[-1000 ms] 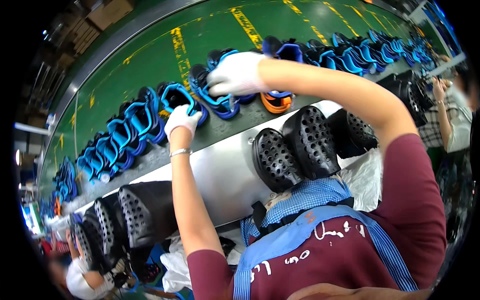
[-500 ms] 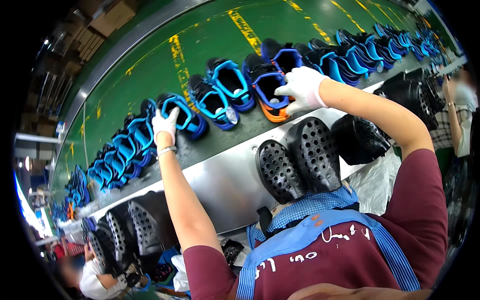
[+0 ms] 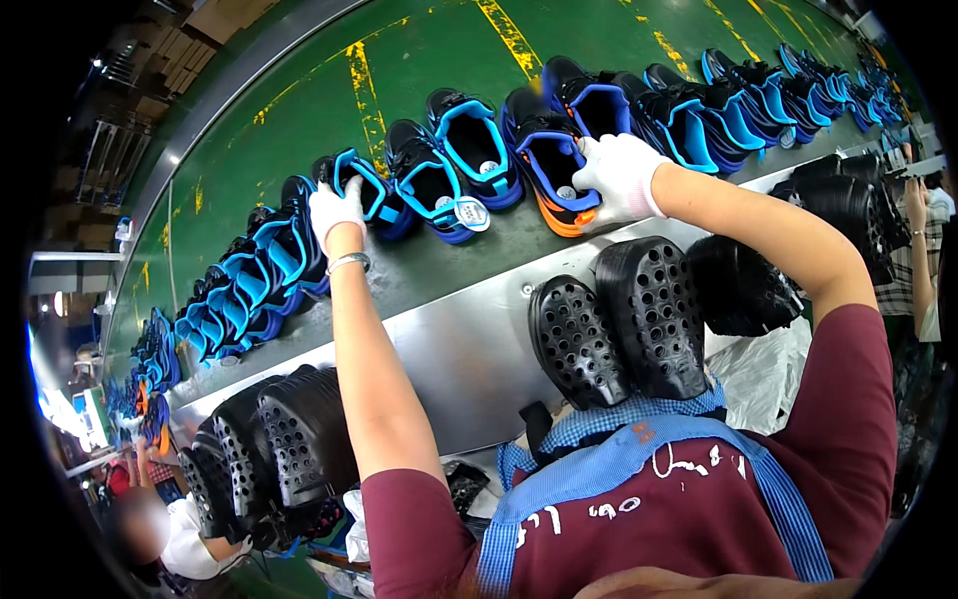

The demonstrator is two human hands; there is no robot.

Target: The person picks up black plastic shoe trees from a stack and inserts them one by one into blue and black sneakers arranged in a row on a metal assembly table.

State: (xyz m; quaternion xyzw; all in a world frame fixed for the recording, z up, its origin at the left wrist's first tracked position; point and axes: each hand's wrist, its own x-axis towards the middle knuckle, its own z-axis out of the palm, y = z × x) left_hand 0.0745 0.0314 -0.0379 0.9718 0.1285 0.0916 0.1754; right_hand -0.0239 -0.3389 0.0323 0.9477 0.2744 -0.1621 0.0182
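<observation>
My left hand [image 3: 337,212], in a white glove, grips the side of a black sneaker with a light-blue lining [image 3: 370,180]. Its thumb lies by the collar, and the other fingers are partly hidden behind the shoe. My right hand [image 3: 621,182], gloved too, holds the heel and collar of a dark sneaker with purple lining and orange heel [image 3: 555,160]. Another purple-lined sneaker [image 3: 603,106] stands just beyond that hand. Between my hands are a blue-lined sneaker with a round white tag [image 3: 427,187] and a second blue-lined sneaker [image 3: 469,140].
Lines of blue-and-black sneakers stretch left [image 3: 239,275] and right [image 3: 714,125] along the green surface [image 3: 269,140]. Nearer me runs a metal ledge [image 3: 449,349]. Black perforated shoe-shaped pieces [image 3: 654,309] stand along it, with more at lower left [image 3: 299,439]. Other people are at both sides.
My left hand has moved slightly farther out along the blue-lined sneaker and closed around its side. My right hand's fingers have drawn in at the orange heel. The whole view has shifted slightly.
</observation>
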